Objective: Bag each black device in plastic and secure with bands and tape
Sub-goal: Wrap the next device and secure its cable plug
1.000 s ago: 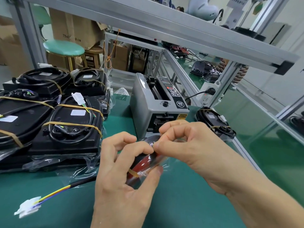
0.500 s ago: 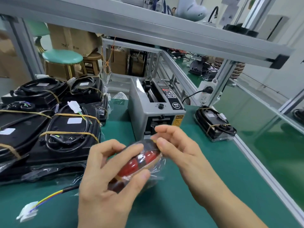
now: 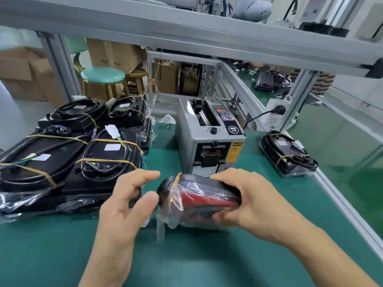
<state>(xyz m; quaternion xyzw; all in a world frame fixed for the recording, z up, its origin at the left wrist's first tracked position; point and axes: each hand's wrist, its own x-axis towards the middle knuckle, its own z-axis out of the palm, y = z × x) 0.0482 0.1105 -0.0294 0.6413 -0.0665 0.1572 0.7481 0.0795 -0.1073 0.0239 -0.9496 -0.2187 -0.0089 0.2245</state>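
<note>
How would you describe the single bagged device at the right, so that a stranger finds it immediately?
Start at the grey tape dispenser in the middle of the green bench. To its right, near the bench edge, one black bagged device lies alone. Unlike the stacked devices at the left, it has no neighbours.

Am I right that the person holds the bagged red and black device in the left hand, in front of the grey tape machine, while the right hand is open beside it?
Not quite: the hands are swapped. In the head view the right hand has its grip on the bagged device, and the left hand is open beside it. The device is indeed in front of the grey tape machine.
</note>
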